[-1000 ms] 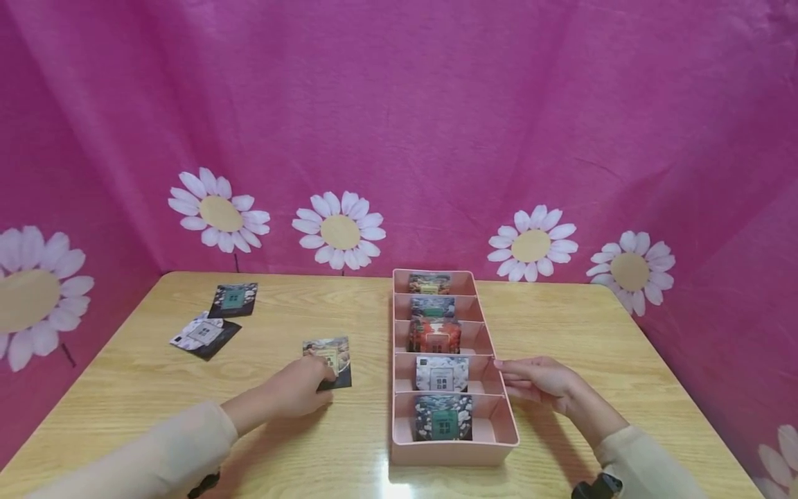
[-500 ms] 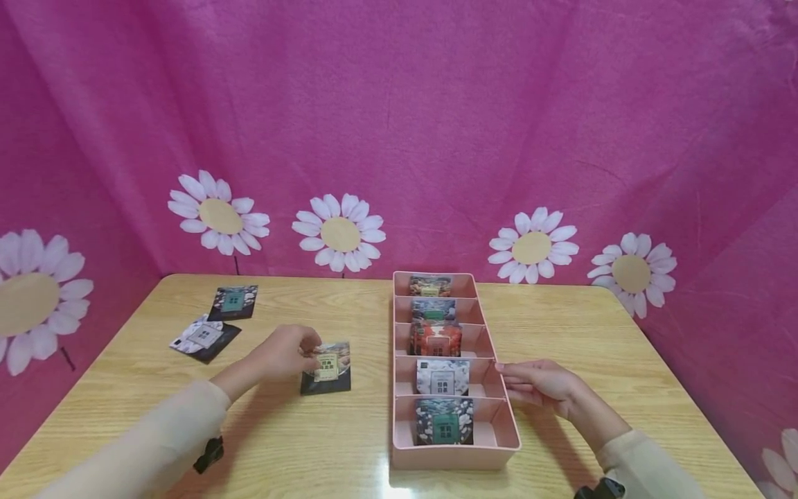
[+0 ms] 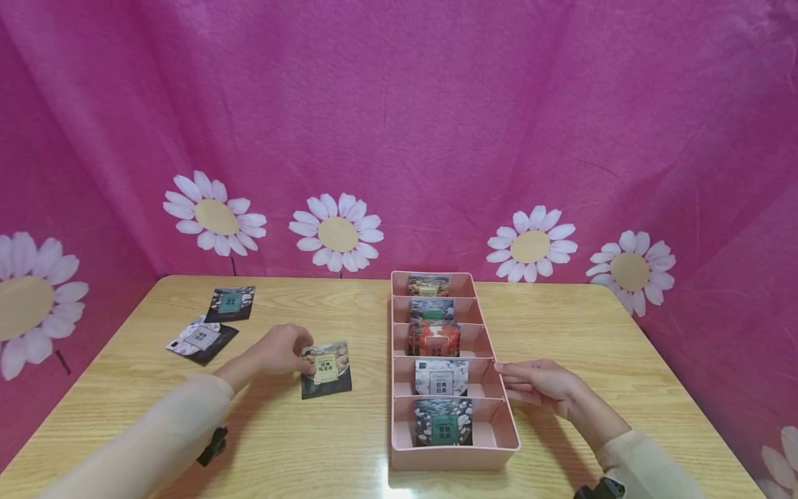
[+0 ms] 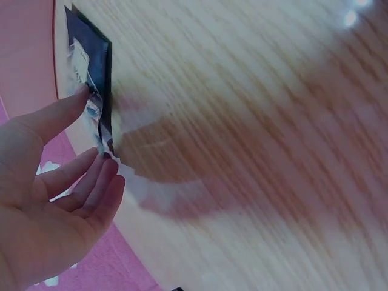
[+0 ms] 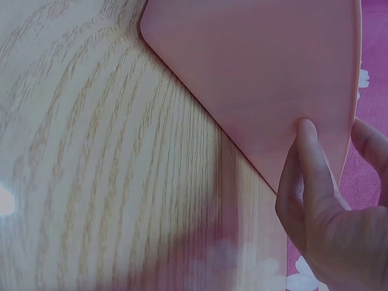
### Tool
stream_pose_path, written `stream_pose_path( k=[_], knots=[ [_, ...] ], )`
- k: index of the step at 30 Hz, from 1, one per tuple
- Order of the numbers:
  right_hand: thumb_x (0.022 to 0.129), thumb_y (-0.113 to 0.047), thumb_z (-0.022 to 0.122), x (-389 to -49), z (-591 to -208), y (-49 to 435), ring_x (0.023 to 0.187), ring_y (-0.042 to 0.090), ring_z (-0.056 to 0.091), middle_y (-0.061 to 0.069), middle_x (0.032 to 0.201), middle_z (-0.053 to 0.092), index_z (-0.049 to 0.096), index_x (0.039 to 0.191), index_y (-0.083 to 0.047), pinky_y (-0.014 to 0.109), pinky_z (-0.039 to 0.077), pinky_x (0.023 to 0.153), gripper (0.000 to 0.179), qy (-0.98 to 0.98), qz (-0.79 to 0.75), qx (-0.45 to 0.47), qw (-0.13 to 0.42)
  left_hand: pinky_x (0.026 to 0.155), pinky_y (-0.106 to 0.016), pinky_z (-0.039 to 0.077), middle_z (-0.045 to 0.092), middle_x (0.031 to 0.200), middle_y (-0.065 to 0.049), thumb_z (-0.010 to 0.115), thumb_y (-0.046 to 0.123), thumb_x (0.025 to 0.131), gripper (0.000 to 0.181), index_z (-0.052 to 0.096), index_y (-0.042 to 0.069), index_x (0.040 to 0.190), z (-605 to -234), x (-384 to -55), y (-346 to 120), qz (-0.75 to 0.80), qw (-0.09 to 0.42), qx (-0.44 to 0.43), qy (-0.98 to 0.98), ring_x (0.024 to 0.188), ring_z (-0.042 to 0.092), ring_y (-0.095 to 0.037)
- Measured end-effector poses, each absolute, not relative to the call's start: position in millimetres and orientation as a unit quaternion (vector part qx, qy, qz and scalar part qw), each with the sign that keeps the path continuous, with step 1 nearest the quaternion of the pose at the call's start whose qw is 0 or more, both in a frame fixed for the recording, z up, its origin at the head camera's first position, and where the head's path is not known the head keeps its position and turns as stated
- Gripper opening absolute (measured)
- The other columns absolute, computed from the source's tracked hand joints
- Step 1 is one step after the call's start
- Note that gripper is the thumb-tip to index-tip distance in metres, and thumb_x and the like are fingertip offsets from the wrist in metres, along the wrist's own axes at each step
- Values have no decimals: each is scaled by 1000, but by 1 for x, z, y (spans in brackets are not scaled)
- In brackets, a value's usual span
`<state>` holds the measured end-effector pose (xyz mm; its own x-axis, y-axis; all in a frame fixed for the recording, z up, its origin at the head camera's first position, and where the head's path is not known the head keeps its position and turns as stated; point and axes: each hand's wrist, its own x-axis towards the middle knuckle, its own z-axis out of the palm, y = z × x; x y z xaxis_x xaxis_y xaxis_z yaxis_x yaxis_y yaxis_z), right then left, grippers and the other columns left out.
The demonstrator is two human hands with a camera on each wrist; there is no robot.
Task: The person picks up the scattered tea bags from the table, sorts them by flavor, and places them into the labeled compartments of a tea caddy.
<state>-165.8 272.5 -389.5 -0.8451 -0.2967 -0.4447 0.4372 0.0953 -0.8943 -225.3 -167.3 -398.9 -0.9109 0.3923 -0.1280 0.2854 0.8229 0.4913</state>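
Observation:
My left hand (image 3: pixel 283 350) pinches the left edge of a tea sachet (image 3: pixel 327 371) with a yellow label, left of the box. In the left wrist view the thumb lies on the printed face of this sachet (image 4: pixel 97 66), and the fingertips are at its edge. A pink divided box (image 3: pixel 455 457) stands to the right, with tea sachets upright in its compartments. My right hand (image 3: pixel 542 384) holds the box's right wall. In the right wrist view, fingers press the outer wall (image 5: pixel 254 79) while the thumb reaches the rim.
Two more sachets lie at the table's back left: a green-labelled one (image 3: pixel 231 303) and a white-patterned one (image 3: pixel 202 339) just in front, nearly touching. The wooden table (image 3: pixel 573 312) ends at a pink flowered curtain (image 3: pixel 399 138).
My left hand has shifted from over the yellow-labelled sachet to its left edge, now pinching it; the sachet is slightly turned and nearer me. The right hand stays on the box.

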Motion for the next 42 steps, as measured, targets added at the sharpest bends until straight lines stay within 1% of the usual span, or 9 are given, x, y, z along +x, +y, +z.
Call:
stream_pose_path(
  k=[4, 8, 14, 22, 29, 36, 38, 42],
  knots=[
    [90, -21, 66, -165, -389, 273, 86, 6, 70, 0, 91, 74, 71, 92, -8, 24, 57, 82, 14, 686, -672, 51, 273, 72, -32, 49, 65, 92, -11, 83, 18, 71, 39, 66, -2, 100, -399, -226, -165, 247, 107, 166, 949, 80, 56, -17],
    [91, -21, 65, -165, -388, 273, 86, 6, 70, 1, 92, 74, 70, 95, -6, 24, 57, 81, 17, 685, -673, 45, 274, 68, -28, 44, 61, 87, -8, 85, 16, 68, 36, 65, 1, 94, -396, -226, -162, 254, 105, 150, 950, 77, 52, -16],
    [91, -21, 66, -165, -388, 273, 86, 5, 70, 0, 92, 74, 71, 94, -7, 24, 57, 81, 15, 687, -671, 49, 274, 70, -28, 43, 62, 89, -7, 84, 14, 69, 36, 62, 3, 95, -393, -228, -159, 277, 116, 122, 946, 80, 52, -17],
    [89, -24, 68, -167, -387, 272, 86, 6, 70, 0, 92, 74, 72, 96, -6, 26, 57, 81, 19, 696, -661, 71, 271, 70, -26, 44, 66, 89, -9, 79, 12, 71, 29, 65, 3, 95, -391, -228, -162, 369, 101, 70, 921, 82, 57, -17],
    [89, -25, 69, -167, -387, 272, 85, 6, 70, -1, 91, 74, 72, 92, -9, 26, 57, 81, 16, 694, -663, 67, 274, 79, -29, 45, 71, 93, -10, 76, 10, 77, 27, 67, 2, 101, -393, -228, -166, 423, 121, 39, 897, 88, 62, -16],
    [89, -23, 68, -167, -388, 272, 85, 7, 70, 0, 90, 74, 71, 95, -6, 25, 57, 80, 18, 690, -668, 65, 270, 74, -25, 44, 70, 89, -4, 74, 13, 81, 25, 69, 3, 103, -388, -230, -167, 444, 142, 19, 885, 84, 60, -14],
    [89, -23, 68, -167, -388, 272, 85, 7, 70, 0, 90, 75, 72, 95, -6, 25, 57, 80, 18, 690, -668, 66, 270, 73, -25, 45, 70, 87, -3, 74, 15, 81, 26, 69, 2, 103, -386, -229, -167, 447, 144, 25, 882, 83, 60, -13],
    [88, -24, 69, -165, -388, 272, 84, 7, 71, 1, 90, 75, 72, 93, -6, 25, 57, 80, 18, 692, -665, 77, 271, 71, -25, 49, 70, 81, 0, 76, 17, 79, 24, 71, 3, 98, -385, -228, -169, 468, 143, 53, 870, 77, 60, -9]
  ],
)
